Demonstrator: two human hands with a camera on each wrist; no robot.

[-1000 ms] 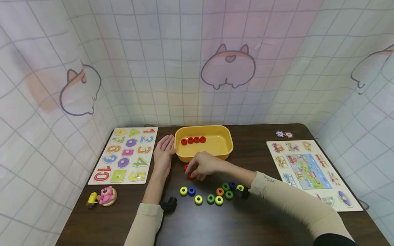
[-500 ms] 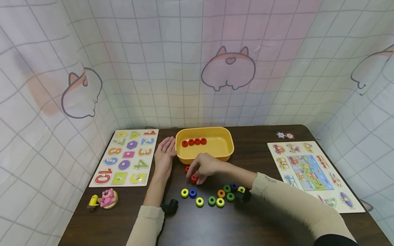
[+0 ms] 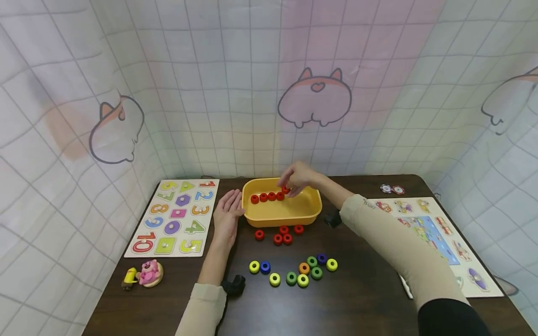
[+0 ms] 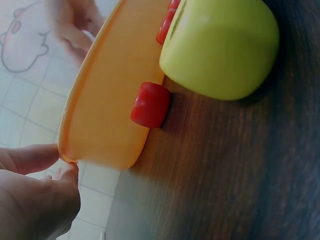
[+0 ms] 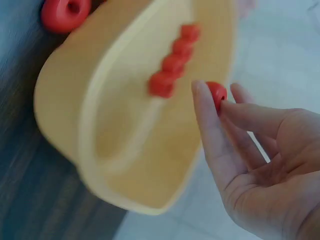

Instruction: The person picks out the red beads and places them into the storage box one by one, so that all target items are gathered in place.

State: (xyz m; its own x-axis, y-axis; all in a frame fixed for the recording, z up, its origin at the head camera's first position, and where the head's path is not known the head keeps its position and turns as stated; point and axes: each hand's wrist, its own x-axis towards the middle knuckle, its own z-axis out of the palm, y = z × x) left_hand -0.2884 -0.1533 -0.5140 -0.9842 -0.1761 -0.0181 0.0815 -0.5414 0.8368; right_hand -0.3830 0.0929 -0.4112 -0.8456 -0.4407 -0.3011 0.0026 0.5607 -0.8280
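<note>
Closest in, ten yellow, blue, green and orange beads (image 3: 302,284) sit loose on the dark table (image 3: 357,298), none of them in the tray, and beyond them I count five red beads (image 3: 287,242) just outside the yellow tray (image 3: 290,220). The left hand (image 3: 226,221), fingers fairly straight, rests against its left end; inside stands a row of four reds (image 3: 271,197). Over the far side the right hand (image 3: 301,176) pinches one more red bead (image 5: 215,91), not yet let go, so I'd judge that colour not quite half done.
</note>
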